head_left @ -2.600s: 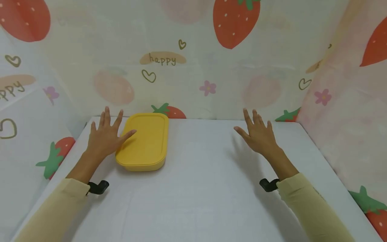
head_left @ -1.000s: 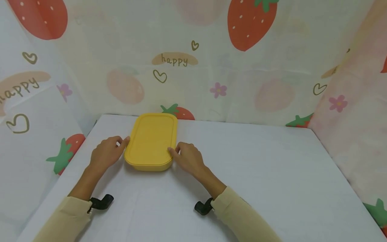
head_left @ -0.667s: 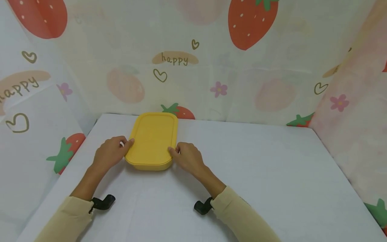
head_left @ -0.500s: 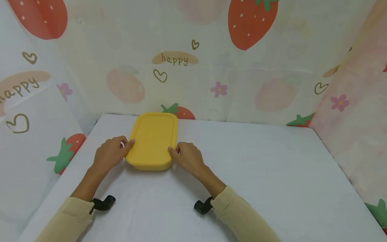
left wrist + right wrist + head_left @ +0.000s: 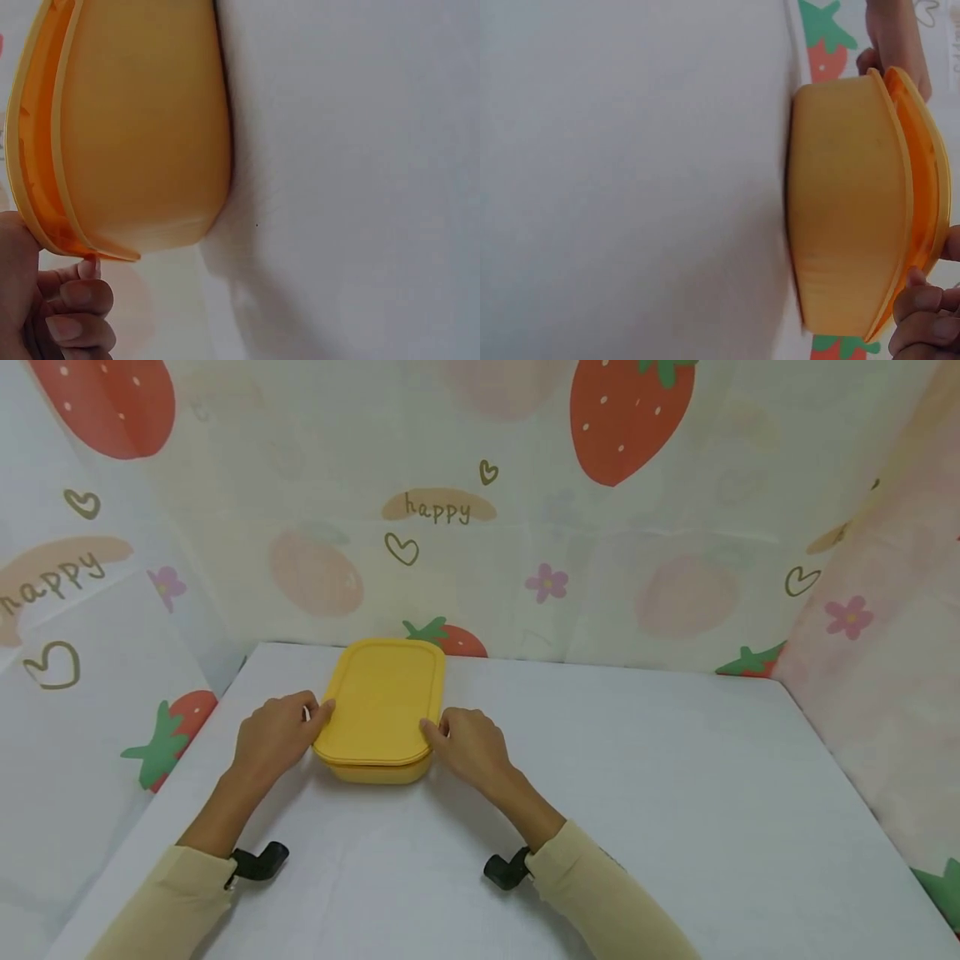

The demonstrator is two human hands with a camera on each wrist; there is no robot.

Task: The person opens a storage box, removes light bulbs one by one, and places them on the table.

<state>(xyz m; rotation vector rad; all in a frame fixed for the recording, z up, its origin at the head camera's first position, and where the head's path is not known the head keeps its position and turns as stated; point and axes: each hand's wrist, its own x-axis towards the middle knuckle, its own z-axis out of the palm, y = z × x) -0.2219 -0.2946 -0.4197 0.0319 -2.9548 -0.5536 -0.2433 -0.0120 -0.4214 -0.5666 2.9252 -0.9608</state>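
Note:
A yellow rectangular food container (image 5: 378, 774) stands on the white table, its matching yellow lid (image 5: 382, 702) bowed up at the near end. Both wrist views show an open gap between the lid and the container's rim (image 5: 900, 150). My left hand (image 5: 273, 735) pinches the lid's left edge, thumb on top and curled fingers (image 5: 86, 296) below. On the opposite edge, my right hand (image 5: 472, 747) pinches the lid between thumb and fingers (image 5: 922, 300). What the container holds is hidden.
The white tabletop (image 5: 637, 793) stretches to the right and toward the front. Strawberry-printed cloth walls (image 5: 495, 527) rise behind and on both sides. A black wrist camera mount (image 5: 261, 862) sits at the left cuff, another mount (image 5: 507, 870) at the right.
Both hands have come from spread above the table to the container's sides and taken hold of the lid. Since half a second ago, its near end has risen slightly off the rim.

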